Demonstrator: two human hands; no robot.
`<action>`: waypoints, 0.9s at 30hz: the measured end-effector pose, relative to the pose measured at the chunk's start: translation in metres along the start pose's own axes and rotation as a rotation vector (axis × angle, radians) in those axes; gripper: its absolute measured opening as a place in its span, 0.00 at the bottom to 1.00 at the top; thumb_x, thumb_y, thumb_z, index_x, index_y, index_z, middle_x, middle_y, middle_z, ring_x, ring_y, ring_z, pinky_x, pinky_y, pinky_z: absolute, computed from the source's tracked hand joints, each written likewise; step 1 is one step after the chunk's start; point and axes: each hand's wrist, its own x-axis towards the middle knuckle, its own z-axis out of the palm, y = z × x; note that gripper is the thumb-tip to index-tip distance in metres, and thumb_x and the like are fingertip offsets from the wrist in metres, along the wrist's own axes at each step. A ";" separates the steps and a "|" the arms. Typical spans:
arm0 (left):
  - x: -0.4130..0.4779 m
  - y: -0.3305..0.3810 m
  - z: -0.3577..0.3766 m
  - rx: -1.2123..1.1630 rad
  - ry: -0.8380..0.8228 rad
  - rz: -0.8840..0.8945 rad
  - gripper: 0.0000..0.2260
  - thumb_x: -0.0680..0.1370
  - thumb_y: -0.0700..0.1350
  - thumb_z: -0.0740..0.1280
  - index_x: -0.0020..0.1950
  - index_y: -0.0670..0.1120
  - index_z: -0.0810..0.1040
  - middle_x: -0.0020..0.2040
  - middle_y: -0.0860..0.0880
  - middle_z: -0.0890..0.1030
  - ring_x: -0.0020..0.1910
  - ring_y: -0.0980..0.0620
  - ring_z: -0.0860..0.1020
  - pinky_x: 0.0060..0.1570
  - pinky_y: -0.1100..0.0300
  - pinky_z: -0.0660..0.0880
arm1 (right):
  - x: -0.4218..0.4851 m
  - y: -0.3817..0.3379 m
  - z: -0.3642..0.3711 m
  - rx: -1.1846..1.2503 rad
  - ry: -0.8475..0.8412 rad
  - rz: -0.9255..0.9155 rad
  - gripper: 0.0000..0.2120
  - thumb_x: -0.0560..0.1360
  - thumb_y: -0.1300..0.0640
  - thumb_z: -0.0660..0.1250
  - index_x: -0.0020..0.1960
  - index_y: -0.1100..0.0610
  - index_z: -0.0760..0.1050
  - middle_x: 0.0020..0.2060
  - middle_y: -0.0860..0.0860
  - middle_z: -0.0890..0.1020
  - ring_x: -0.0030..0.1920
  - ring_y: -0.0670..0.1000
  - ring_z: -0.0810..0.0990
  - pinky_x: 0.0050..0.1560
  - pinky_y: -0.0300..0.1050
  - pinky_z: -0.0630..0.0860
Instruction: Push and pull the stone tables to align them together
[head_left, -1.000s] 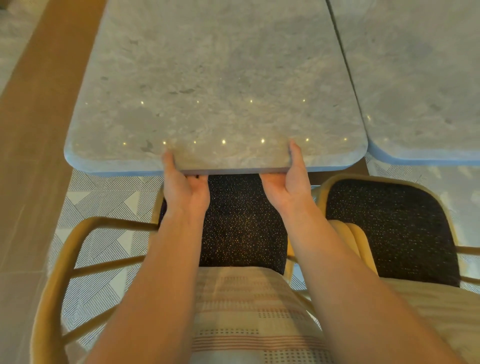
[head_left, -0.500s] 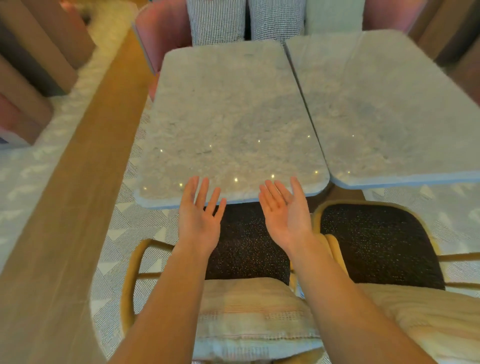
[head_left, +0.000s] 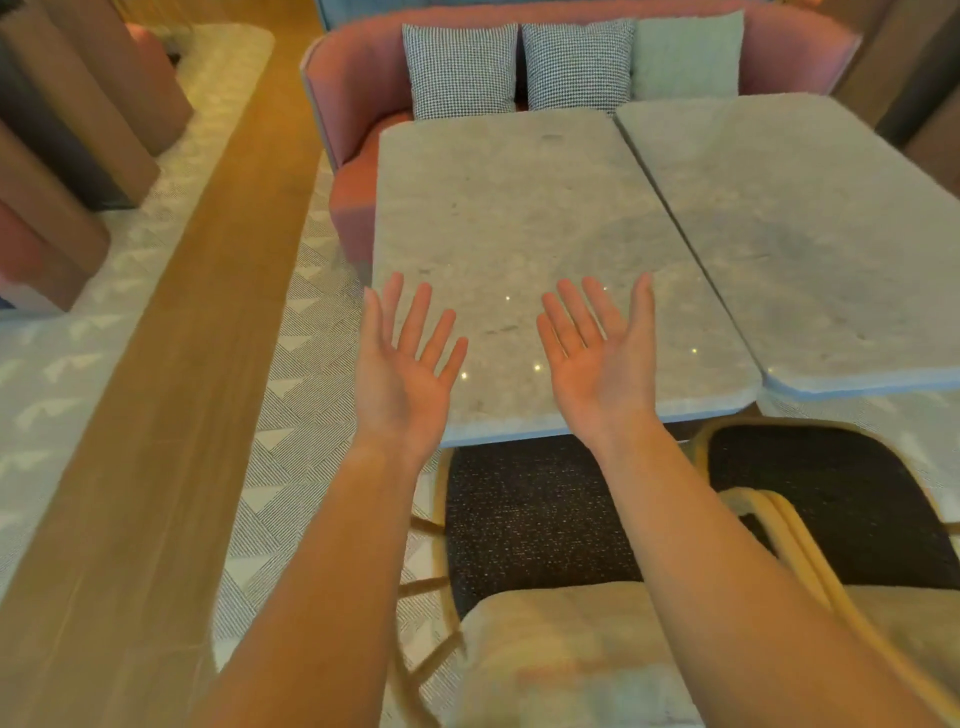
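The left hand (head_left: 402, 379) and right hand (head_left: 602, 369) are hovering palm-up with straight, spread fingers, gripping nothing, over the near edge of the left grey rectangular stone table (head_left: 509, 218). Whether they are touching it is unclear. The left hand is hanging over its near left corner, the right hand nearer its near right corner. The right grey stone table (head_left: 810, 234) is lying alongside, their long edges meeting in a thin dark seam; its near edge is sitting slightly farther back. Two dark-seated wooden-framed chairs (head_left: 535, 514) are standing below the near edges, and a pink upholstered sofa (head_left: 353, 78) is sitting beyond the far edges.
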 end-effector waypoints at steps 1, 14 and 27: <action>0.011 0.016 -0.016 -0.008 -0.018 0.002 0.20 0.85 0.63 0.60 0.74 0.59 0.76 0.73 0.52 0.80 0.74 0.45 0.78 0.74 0.46 0.73 | 0.002 0.014 0.014 -0.015 -0.007 -0.020 0.32 0.82 0.34 0.63 0.75 0.57 0.72 0.69 0.55 0.81 0.68 0.55 0.81 0.71 0.51 0.77; 0.163 0.227 -0.126 0.095 -0.274 0.002 0.20 0.84 0.63 0.60 0.72 0.59 0.76 0.73 0.52 0.81 0.72 0.45 0.80 0.66 0.49 0.77 | 0.054 0.141 0.219 -0.097 0.015 -0.278 0.28 0.83 0.35 0.61 0.71 0.56 0.75 0.67 0.55 0.83 0.68 0.56 0.83 0.73 0.54 0.76; 0.344 0.243 -0.072 0.340 -0.489 -0.066 0.18 0.85 0.62 0.58 0.72 0.60 0.76 0.73 0.52 0.81 0.72 0.46 0.80 0.72 0.46 0.75 | 0.200 0.167 0.260 -0.060 0.174 -0.485 0.29 0.83 0.33 0.57 0.69 0.54 0.77 0.66 0.52 0.84 0.67 0.53 0.83 0.73 0.51 0.76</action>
